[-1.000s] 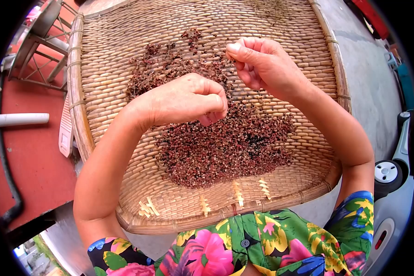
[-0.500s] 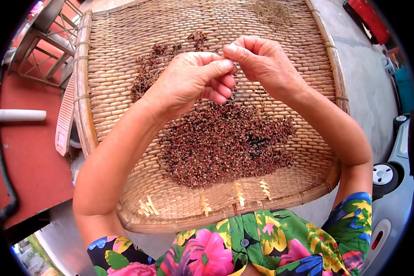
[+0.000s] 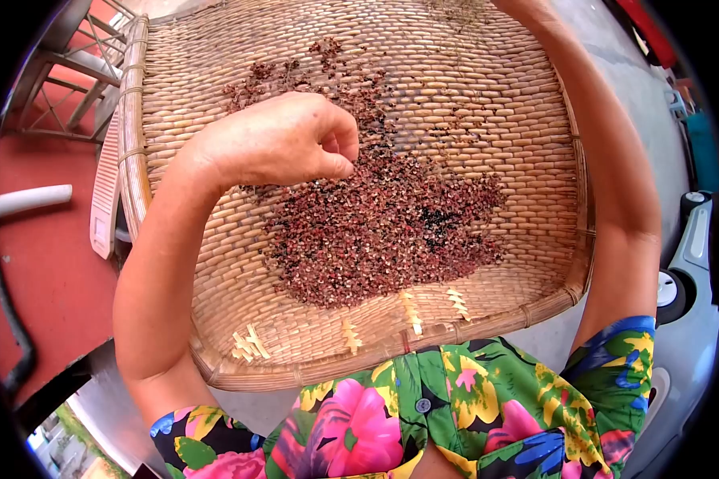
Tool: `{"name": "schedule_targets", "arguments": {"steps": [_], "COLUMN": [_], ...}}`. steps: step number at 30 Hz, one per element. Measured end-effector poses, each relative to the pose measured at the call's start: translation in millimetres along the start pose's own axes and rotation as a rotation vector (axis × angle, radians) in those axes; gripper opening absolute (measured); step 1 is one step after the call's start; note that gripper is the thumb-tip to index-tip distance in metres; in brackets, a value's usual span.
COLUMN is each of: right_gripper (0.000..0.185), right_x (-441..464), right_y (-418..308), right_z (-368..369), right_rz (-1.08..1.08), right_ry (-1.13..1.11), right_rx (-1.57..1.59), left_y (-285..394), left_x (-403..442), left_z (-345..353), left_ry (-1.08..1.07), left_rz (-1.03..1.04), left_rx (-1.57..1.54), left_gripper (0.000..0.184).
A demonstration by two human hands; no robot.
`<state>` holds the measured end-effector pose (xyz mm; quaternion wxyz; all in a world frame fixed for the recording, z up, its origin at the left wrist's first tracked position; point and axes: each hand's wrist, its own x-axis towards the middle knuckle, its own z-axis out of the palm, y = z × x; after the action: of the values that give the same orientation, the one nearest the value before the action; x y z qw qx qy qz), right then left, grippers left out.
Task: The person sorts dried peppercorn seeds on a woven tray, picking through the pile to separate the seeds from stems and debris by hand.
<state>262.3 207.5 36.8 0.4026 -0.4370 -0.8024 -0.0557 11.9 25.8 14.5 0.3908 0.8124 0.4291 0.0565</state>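
A broad woven bamboo tray (image 3: 487, 104) bears a heap of dried reddish-brown husks and black seeds (image 3: 375, 239), which look like Sichuan peppercorns. Over the upper left part of the heap is my left hand (image 3: 287, 140), its fingers curled in with thumb and forefinger close together; what they hold, if anything, is hidden. My right hand (image 3: 527, 9) reaches to the tray's far right, mostly cut off by the top of the frame, so its fingers do not show. Stalky clusters of husks (image 3: 268, 76) lie beyond my left hand. Thin brownish stems (image 3: 459, 12) are piled near the far edge.
A bamboo rim (image 3: 134, 104) borders the tray, and pale woven patches (image 3: 411, 313) mark its near end. At left stand a stool frame (image 3: 64, 80) and a white pipe (image 3: 24, 201) over red flooring. A grey wheeled object (image 3: 695, 255) is at right.
My hands have parted from their meeting point above the tray. The right went up and away to the far right; the left came down and leftward over the heap, its fingers curling in.
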Motion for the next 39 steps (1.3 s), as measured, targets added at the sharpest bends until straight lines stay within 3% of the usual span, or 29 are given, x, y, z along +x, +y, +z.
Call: {"name": "schedule_targets", "arguments": {"steps": [3, 5, 11, 15, 18, 19, 20, 21, 22, 23, 25, 27, 29, 31, 35, 38, 39], "right_gripper": [0.018, 0.023, 0.026, 0.025, 0.022, 0.020, 0.019, 0.019, 0.018, 0.018, 0.018, 0.019, 0.020, 0.020, 0.020, 0.018, 0.017], "right_x": [-44.3, -82.5, -114.9, -121.7, -121.8, -120.0, -117.6, -114.4, -109.5, -104.5, -98.5, -97.7, -97.5, -99.3, -100.5, -96.0, -94.7], "right_y": [-38.3, -59.0, -73.6, -67.8, -66.8, -68.5, -72.5, -76.9, -82.5, -87.3, -95.9, -105.8, -113.9, -117.1, -121.7, -117.7, -116.4], "right_z": [4.3, 24.1, 53.0, 55.7, 53.3, 49.9, 44.6, 38.5, 30.3, 23.4, 14.4, 8.7, 3.8, 2.4, 0.6, -2.8, -4.1], "right_rz": [-0.163, -0.194, 0.080, 0.111, 0.021, 0.220, 0.424, 0.427, 0.589, 0.747, 0.704, 0.671, 0.643, 0.634, 0.612, 0.593, 0.603], "right_ry": [-0.164, -0.393, -0.802, -0.711, -0.651, -0.743, -0.830, -0.830, -0.891, -0.946, -1.005, -1.039, -1.081, -1.138, -1.138, -1.151, -1.175], "right_rx": [0.077, 0.086, 0.180, 0.264, 0.237, 0.397, 0.559, 0.559, 0.697, 0.834, 0.874, 0.941, 0.979, 0.963, 0.910, 1.052, 1.171], "left_y": [18.9, 18.0, -3.5, -24.5, -12.7, -12.2, -12.2, -13.3, -16.2, -13.4, -12.4, -11.0, -9.1, -17.1, -8.5, 3.6, 3.2], "left_x": [-7.6, -7.7, -1.2, -1.6, -6.1, -3.8, -1.8, -0.5, 1.7, 4.3, 9.7, 12.7, 12.9, 12.4, 8.1, 5.8, 5.0], "left_z": [33.8, 54.9, 63.7, 44.9, 33.8, 32.2, 32.0, 32.6, 33.7, 31.4, 35.3, 37.6, 38.5, 37.4, 34.2, 27.2, 23.7], "left_ry": [-0.198, -0.129, -0.039, -0.056, 0.083, 0.086, 0.239, 0.388, 0.505, 0.484, 0.540, 0.566, 0.558, 0.595, 0.608, 0.487, 0.486], "left_rz": [-0.120, -0.088, -0.029, -0.125, -0.139, -0.136, -0.129, -0.122, -0.059, -0.178, -0.173, -0.070, 0.004, 0.054, 0.061, -0.178, -0.179], "left_rx": [0.309, 0.498, 0.345, 0.391, 0.355, 0.360, 0.237, 0.109, 0.038, -0.187, -0.645, -0.683, -0.625, -0.210, -0.111, -0.896, -0.896], "left_gripper": [0.017, 0.020, 0.021, 0.020, 0.017, 0.017, 0.016, 0.016, 0.017, 0.023, 0.032, 0.040, 0.031, 0.025, 0.019, 0.011, 0.011]}}
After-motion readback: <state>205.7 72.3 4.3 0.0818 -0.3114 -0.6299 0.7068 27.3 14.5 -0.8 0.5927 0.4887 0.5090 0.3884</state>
